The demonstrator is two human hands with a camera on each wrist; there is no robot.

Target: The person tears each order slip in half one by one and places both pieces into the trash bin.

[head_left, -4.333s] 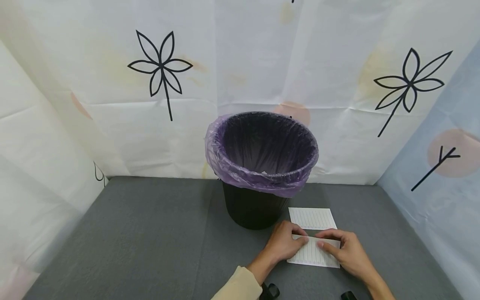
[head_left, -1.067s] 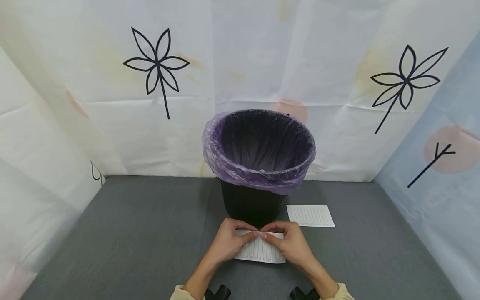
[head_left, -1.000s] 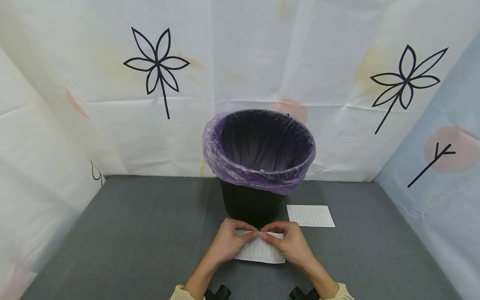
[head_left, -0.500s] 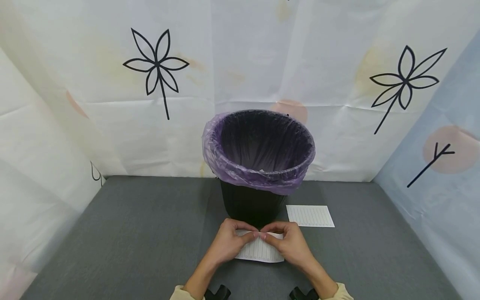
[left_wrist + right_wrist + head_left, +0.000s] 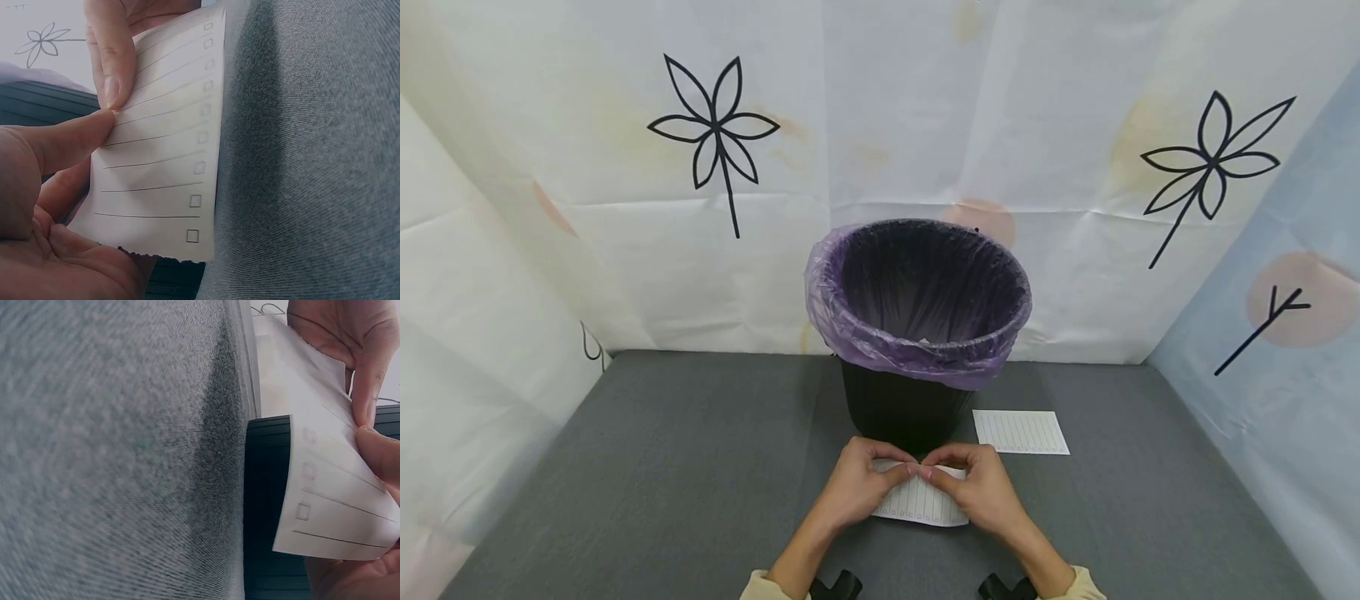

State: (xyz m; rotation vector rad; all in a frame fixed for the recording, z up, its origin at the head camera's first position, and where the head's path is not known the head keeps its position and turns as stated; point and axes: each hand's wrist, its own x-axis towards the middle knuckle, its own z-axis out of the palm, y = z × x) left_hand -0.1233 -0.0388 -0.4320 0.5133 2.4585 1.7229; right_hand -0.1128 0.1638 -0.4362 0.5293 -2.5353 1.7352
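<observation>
A white sheet of lined paper (image 5: 921,502) with small checkboxes along one edge hangs between both hands, in front of the bin. My left hand (image 5: 859,479) pinches its upper edge near the middle, thumb on the near face. My right hand (image 5: 981,483) pinches the same edge, its thumb tip meeting the left one. In the left wrist view the paper (image 5: 162,162) stands off the grey surface and shows a ragged short end. The right wrist view shows the paper (image 5: 331,512) slightly curved. Fingers behind the paper are partly hidden.
A black bin (image 5: 895,408) with a purple liner (image 5: 917,358) stands just beyond the hands. A second lined sheet (image 5: 1021,432) lies flat on the grey table (image 5: 685,475) to the right of the bin. White printed cloth (image 5: 895,108) walls the table's back and sides.
Since the oldest frame, both hands have moved left with the paper to the front of the bin, thumbs now together. Over the last second, the hands barely move; the second sheet stays put.
</observation>
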